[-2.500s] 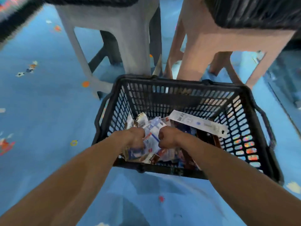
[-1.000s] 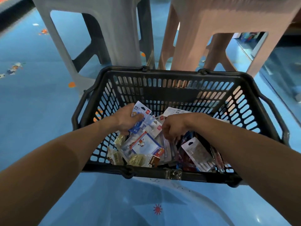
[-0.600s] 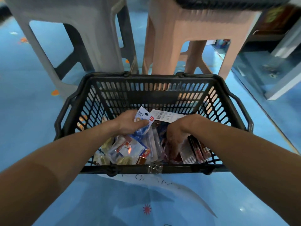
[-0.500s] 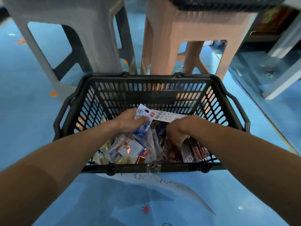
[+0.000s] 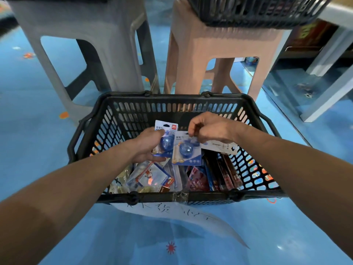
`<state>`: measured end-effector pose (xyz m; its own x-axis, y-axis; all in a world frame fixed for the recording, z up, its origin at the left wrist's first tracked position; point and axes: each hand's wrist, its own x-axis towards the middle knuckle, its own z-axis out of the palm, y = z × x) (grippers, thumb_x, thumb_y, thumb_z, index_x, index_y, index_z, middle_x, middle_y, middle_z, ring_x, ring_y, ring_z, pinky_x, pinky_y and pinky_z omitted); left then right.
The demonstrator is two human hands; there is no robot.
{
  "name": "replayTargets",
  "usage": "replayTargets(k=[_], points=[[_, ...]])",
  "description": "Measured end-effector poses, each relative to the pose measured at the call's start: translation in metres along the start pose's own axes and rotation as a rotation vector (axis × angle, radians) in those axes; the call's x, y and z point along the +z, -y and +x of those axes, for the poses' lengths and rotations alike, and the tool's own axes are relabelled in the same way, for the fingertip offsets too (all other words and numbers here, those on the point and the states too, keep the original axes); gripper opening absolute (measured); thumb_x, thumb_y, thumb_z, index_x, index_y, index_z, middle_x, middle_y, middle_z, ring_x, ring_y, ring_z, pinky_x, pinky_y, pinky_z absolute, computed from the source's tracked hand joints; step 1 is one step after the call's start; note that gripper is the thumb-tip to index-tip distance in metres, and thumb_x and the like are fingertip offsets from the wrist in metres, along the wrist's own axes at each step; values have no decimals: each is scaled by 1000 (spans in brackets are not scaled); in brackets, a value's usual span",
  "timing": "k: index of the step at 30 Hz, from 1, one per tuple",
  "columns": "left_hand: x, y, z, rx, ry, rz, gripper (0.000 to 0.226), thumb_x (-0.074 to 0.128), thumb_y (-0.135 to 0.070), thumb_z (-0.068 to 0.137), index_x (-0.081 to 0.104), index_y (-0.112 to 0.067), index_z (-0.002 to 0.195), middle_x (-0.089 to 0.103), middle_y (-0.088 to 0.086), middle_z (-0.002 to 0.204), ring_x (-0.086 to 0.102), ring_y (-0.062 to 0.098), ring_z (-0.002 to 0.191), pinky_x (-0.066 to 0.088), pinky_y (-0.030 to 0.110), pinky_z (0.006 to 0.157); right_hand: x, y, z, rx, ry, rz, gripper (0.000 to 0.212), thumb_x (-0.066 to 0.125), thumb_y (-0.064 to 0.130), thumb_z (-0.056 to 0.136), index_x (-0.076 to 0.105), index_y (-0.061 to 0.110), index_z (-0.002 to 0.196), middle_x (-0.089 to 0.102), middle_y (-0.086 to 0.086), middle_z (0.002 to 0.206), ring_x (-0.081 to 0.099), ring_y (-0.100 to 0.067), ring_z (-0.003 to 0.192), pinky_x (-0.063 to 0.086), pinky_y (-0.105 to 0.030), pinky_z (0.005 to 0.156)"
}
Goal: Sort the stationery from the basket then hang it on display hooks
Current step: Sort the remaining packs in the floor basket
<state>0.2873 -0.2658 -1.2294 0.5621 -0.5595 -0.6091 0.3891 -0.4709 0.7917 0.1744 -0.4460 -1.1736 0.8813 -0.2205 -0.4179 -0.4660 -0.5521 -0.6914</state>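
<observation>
Black plastic basket (image 5: 156, 196) sits on the blue floor, with loose stationery packets (image 5: 150, 176) below both hands. The left hand (image 5: 147, 148) grips blue pack 1 (image 5: 166, 145), fingers curled round it. The right hand (image 5: 208, 129) pinches the top edge of blue pack 2 (image 5: 186, 150), which hangs just right of the left hand. Beyond the hands stand a grey stool (image 5: 107, 35) and a pink stool (image 5: 219, 44).

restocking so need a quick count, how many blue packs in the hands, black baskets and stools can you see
blue packs: 2
baskets: 2
stools: 2
total: 6
</observation>
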Motion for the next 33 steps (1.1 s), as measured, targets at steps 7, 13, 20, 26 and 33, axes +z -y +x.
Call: replayTargets(k=[7, 13, 20, 26, 33], points=[[8, -15, -14, 58, 162, -126, 26, 60, -44, 96, 69, -20, 100, 76, 7, 96, 72, 21, 80, 54, 37, 78, 18, 16, 16, -196, -291, 50, 40, 61, -18, 79, 69, 22, 78, 67, 8, 83, 62, -12, 82, 55, -25, 72], [3, -5, -4, 108, 70, -54, 27, 71, -23, 95, 63, -17, 120, 77, 10, 107, 75, 24, 87, 62, 37, 65, 26, 2, 23, -246, -258, -229, 17, 70, 6, 87, 71, 22, 89, 63, 14, 85, 59, -5, 80, 43, -9, 68], [-14, 5, 13, 105, -69, -27, 37, 75, -24, 93, 59, -18, 125, 77, 9, 109, 76, 27, 94, 62, 50, 83, 36, -28, 24, -21, 140, -872, 28, 73, 22, 86, 64, 26, 112, 60, -2, 113, 61, -25, 105, 52, -32, 79], [-14, 13, 23, 62, -74, 14, 41, 78, -29, 91, 58, -20, 126, 77, 5, 108, 77, 22, 92, 63, 40, 68, 37, -40, 27, 5, 136, -1139, 47, 67, 21, 92, 57, 33, 136, 56, -3, 129, 58, -27, 112, 49, -36, 80], [-21, 14, 23, 92, -139, 52, 44, 80, -29, 89, 56, -21, 125, 76, 4, 109, 76, 21, 92, 61, 48, 83, 18, -36, 26, 12, 34, -882, 26, 63, 32, 95, 71, 34, 119, 68, 1, 121, 62, -23, 110, 53, -36, 92]])
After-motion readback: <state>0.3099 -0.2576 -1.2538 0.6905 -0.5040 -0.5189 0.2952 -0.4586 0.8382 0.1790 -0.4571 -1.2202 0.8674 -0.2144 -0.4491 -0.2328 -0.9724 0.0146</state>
